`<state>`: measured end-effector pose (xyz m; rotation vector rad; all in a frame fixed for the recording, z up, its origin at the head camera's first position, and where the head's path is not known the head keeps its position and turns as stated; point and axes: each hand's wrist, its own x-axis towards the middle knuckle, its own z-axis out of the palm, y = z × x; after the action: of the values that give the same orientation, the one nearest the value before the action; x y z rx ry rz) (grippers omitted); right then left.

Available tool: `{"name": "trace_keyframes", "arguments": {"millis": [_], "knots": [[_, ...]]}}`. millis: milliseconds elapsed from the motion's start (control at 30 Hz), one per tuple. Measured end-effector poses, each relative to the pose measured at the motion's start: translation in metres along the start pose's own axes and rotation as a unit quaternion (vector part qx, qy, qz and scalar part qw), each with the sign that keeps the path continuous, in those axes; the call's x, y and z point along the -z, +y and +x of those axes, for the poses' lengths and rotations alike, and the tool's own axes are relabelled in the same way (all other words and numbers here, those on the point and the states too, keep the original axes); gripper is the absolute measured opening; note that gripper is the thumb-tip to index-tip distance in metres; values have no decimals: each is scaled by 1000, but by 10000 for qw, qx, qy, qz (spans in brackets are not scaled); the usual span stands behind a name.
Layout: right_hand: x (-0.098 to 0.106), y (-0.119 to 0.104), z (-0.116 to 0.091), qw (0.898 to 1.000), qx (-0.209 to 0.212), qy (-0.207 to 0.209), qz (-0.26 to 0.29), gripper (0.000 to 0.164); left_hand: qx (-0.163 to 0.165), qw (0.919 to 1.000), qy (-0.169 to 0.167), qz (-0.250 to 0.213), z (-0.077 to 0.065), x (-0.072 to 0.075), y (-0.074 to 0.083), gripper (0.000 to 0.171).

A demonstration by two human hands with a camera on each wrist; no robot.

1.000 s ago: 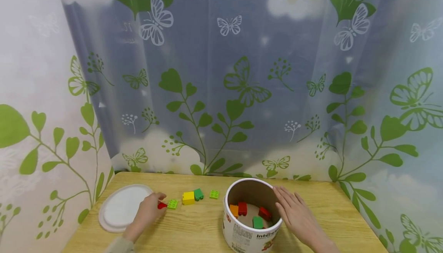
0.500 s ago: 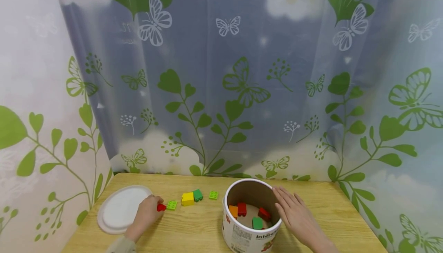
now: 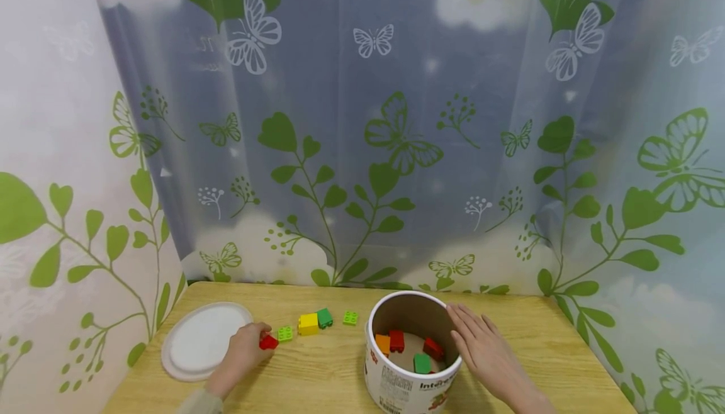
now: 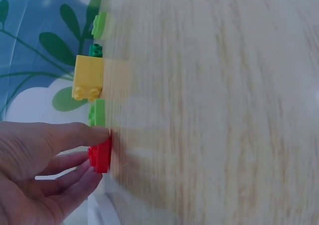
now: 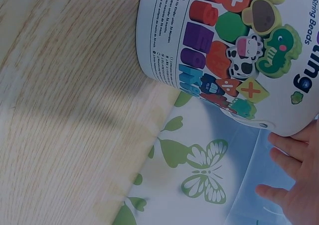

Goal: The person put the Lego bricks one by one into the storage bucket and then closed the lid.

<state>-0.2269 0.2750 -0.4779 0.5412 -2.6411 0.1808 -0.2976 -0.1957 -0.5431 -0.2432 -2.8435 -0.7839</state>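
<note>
My left hand [image 3: 245, 348] pinches a red toy brick [image 3: 269, 341] low over the table, thumb on one side and fingers on the other. In the left wrist view the red brick [image 4: 102, 156] shows its studs toward the palm. Right beside it lies a light green brick [image 3: 285, 334]; beyond are a yellow brick [image 3: 308, 324], a dark green brick [image 3: 325, 318] and a second light green brick [image 3: 350, 318]. My right hand [image 3: 489, 354] rests with straight fingers against the rim and side of a white round tub [image 3: 376, 370].
Inside the tub lie red bricks [image 3: 396, 341], an orange brick [image 3: 382, 343] and a green brick [image 3: 421, 363]. A white round lid [image 3: 198, 341] lies on the left of the wooden table [image 3: 317, 379]. A leaf-and-butterfly curtain [image 3: 351, 150] hangs behind the table.
My left hand and the red brick have shifted slightly right and nearer to me, and more of the brick shows. The right hand and tub have not moved.
</note>
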Motion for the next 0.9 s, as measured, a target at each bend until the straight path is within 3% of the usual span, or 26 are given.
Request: {"name": "trace_keyframes", "arguments": {"millis": [267,600,900], "knots": [[-1,0,0,10000,20,30,-17,48,9,9993,1,-383,6,16,7,35],[0,0,1,10000,37,49,-41,48,-111,9956,-172,-919,13,43,38,36],[-1,0,1,9997,119,168,-103,47,-653,9924,-245,-1014,16,57,71,36]]}}
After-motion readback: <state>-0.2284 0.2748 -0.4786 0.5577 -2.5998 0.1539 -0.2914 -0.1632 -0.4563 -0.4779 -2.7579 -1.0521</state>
